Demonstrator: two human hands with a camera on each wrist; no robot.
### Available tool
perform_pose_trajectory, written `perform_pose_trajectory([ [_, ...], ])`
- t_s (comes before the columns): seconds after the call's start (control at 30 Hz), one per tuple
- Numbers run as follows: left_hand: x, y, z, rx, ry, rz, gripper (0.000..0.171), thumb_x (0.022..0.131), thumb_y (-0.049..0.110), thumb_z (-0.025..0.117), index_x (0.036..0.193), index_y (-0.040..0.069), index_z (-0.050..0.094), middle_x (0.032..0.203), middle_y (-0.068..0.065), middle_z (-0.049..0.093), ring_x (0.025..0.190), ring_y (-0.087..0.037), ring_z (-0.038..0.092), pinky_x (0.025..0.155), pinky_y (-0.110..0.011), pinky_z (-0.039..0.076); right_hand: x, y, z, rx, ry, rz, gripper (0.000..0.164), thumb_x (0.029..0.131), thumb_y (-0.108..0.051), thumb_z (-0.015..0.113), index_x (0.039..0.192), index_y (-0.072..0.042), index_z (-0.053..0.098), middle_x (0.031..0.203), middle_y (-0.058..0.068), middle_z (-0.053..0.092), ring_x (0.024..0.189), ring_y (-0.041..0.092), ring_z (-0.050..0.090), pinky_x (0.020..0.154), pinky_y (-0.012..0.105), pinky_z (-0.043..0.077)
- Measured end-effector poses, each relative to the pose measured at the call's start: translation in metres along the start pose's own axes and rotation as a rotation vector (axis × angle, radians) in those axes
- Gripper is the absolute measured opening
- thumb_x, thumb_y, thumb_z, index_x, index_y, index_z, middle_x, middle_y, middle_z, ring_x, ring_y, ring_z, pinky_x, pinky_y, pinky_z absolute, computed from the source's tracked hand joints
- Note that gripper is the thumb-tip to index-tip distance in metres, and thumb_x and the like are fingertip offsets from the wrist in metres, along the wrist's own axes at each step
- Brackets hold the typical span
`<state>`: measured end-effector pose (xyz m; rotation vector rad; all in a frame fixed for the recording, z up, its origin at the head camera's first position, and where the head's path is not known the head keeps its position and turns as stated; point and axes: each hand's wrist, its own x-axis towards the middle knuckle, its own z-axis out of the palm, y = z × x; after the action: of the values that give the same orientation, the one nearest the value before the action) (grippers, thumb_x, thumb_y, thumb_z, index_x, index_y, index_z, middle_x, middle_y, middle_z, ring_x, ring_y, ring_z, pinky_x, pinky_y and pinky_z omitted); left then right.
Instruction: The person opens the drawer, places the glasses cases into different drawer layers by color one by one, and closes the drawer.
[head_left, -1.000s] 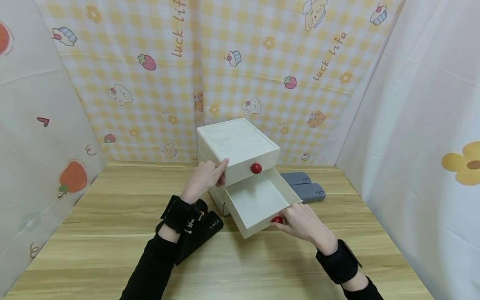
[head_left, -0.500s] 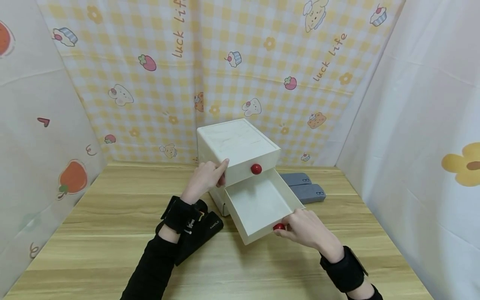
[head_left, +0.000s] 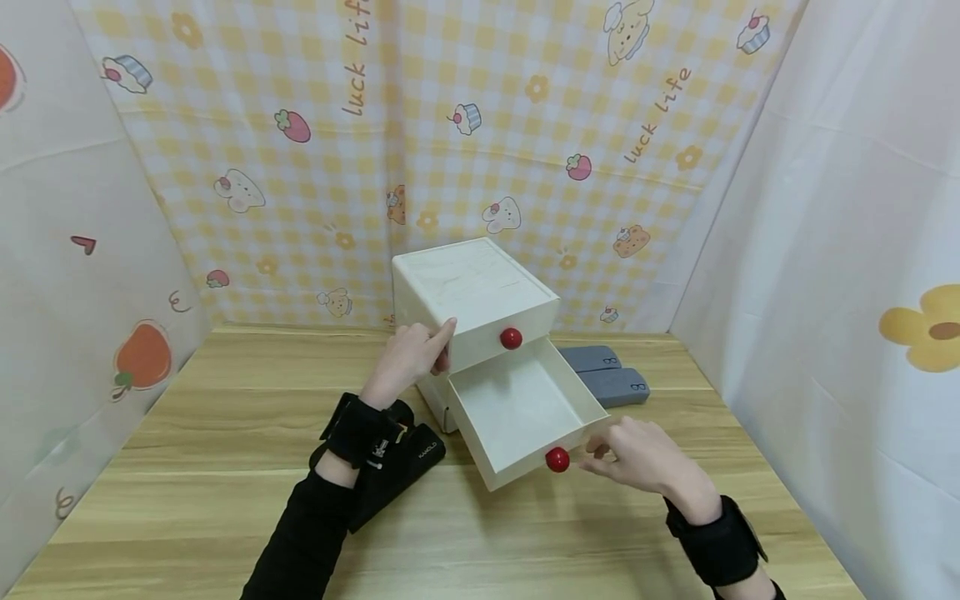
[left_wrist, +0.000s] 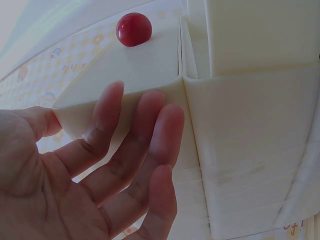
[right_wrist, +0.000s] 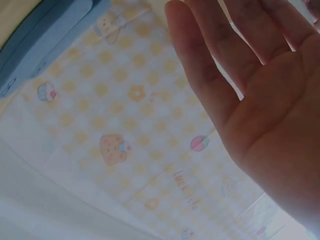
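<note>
A white drawer cabinet stands on the table, its lower drawer pulled out, with nothing visible inside. My left hand rests on the cabinet's front left corner. In the left wrist view, the fingers lie spread and slightly bent along the cabinet's side, with the thumb at the top edge. Just right of the lower drawer's red knob, my right hand hovers with loosely bent fingers, holding nothing. The right wrist view shows its palm and relaxed fingers. The upper drawer, with its own red knob, is closed.
Two grey cases with small glasses marks lie on the table right of the cabinet. Under my left wrist lies a black case with lettering, partly hidden. Patterned cloth hangs behind, and white cloth hangs on the right.
The lower drawer has come out a little further toward me. My right hand has let go of its red knob and moved slightly right. The left hand has stayed put.
</note>
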<state>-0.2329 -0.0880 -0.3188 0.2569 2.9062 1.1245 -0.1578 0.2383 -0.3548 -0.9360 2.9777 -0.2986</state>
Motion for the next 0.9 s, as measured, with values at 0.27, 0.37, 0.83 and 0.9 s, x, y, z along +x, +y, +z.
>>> perform_pose_trajectory([
  [0.27,0.001,-0.001,0.000,-0.002,-0.004,-0.004,0.067,0.100,0.052,0.029,0.066,0.010,0.069,0.068,-0.002,0.068,0.064,-0.015,0.059,0.056,-0.027,0.036,0.002,0.024,0.000,-0.038,0.016,0.102,0.013,0.082,-0.025,0.072,0.087,-0.013,0.073,0.077,-0.006,0.070,0.072,0.013,0.067,0.057,0.027,0.048],
  [0.37,0.001,-0.001,0.001,-0.004,-0.003,-0.005,0.067,0.100,0.052,0.030,0.066,0.010,0.069,0.068,-0.002,0.068,0.064,-0.015,0.059,0.056,-0.027,0.036,0.005,0.035,0.002,-0.023,0.010,0.122,0.008,0.081,-0.022,0.073,0.085,-0.015,0.073,0.077,-0.006,0.071,0.072,0.013,0.067,0.058,0.030,0.048],
  [0.83,0.000,0.000,0.000,-0.001,0.003,-0.008,0.068,0.100,0.052,0.030,0.066,0.010,0.069,0.067,-0.002,0.068,0.063,-0.015,0.058,0.057,-0.027,0.036,0.029,0.083,0.018,-0.124,0.142,0.049,0.022,0.074,-0.009,0.077,0.095,-0.005,0.071,0.094,0.010,0.071,0.089,0.031,0.067,0.073,0.043,0.053],
  [0.9,0.000,0.000,0.001,-0.003,0.003,-0.007,0.068,0.100,0.052,0.030,0.066,0.010,0.069,0.067,-0.002,0.068,0.062,-0.015,0.058,0.056,-0.027,0.035,0.035,0.092,0.023,-0.153,0.181,0.029,0.027,0.072,-0.008,0.079,0.098,-0.003,0.070,0.098,0.013,0.070,0.091,0.033,0.066,0.075,0.044,0.053],
])
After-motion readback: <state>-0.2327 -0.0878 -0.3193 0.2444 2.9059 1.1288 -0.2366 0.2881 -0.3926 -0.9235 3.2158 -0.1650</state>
